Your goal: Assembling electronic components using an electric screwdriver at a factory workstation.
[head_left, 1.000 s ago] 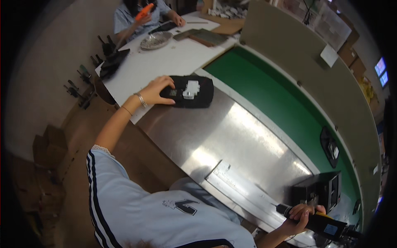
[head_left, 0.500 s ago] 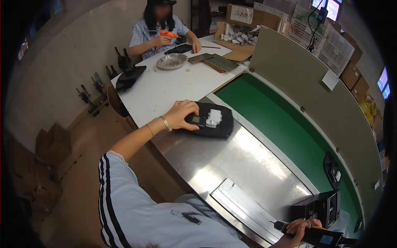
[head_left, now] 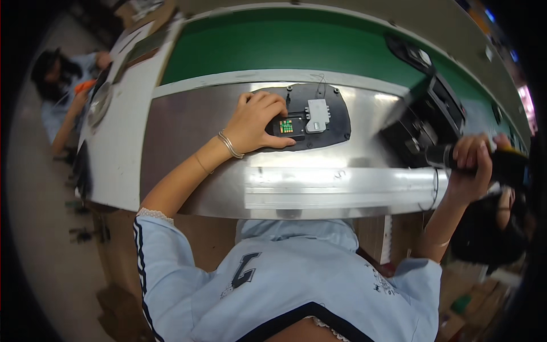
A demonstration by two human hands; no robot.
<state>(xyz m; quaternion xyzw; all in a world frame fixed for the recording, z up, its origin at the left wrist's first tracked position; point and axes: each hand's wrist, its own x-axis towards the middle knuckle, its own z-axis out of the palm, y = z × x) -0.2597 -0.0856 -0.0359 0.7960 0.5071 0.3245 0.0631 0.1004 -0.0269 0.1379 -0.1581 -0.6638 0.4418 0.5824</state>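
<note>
On the metal worktop in front of me lies a black plastic cover (head_left: 336, 122), with a small green circuit board (head_left: 286, 126) and a light grey module (head_left: 317, 117) fitted in it. Gripping its left end is my left hand (head_left: 256, 118), thumb on the near side and fingers over the far side. My right hand (head_left: 474, 159), at the far right, is wrapped round a dark electric screwdriver (head_left: 441, 155). The screwdriver points left, its tip near an open black box (head_left: 419, 122) holding small metal parts; motion blur hides whether they touch.
A long metal plate (head_left: 336, 188) lies along the worktop's near edge. Behind runs a green conveyor belt (head_left: 256, 45) carrying another black cover (head_left: 407, 54). At a white table (head_left: 117, 154) on the left, a person (head_left: 62, 91) holds an orange glue gun (head_left: 84, 86).
My view has swung right, bringing the cover and box nearer the middle. My left hand remains on the cover. The screwdriver in my right hand now reaches the black box.
</note>
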